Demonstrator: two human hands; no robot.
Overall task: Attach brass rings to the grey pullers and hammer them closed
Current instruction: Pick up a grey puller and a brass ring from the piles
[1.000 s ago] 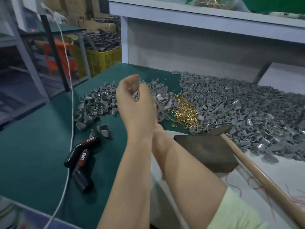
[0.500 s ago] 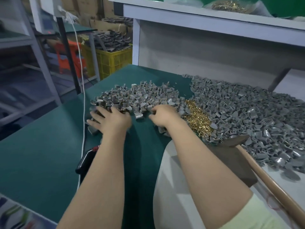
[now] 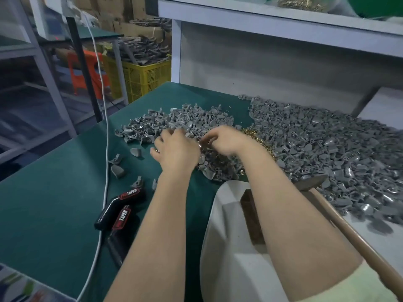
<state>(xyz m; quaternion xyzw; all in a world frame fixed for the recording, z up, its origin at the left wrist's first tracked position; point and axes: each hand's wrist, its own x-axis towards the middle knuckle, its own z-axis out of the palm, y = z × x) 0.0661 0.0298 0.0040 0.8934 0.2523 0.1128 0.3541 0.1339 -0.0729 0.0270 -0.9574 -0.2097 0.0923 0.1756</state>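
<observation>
L hand [image 3: 175, 149] & R hand [image 3: 226, 139], fingers curled, sit in heap of small grey plastic pullers [image 3: 185, 123]; can't tell if gripping.

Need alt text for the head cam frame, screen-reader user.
The left hand and right hand reach into a small pile of grey pullers on a green mat; whether either grips a piece is unclear. Brass rings lie just right of the right hand, beside a larger puller pile, and a wooden-handled hammer lies unheld at near right.
</observation>
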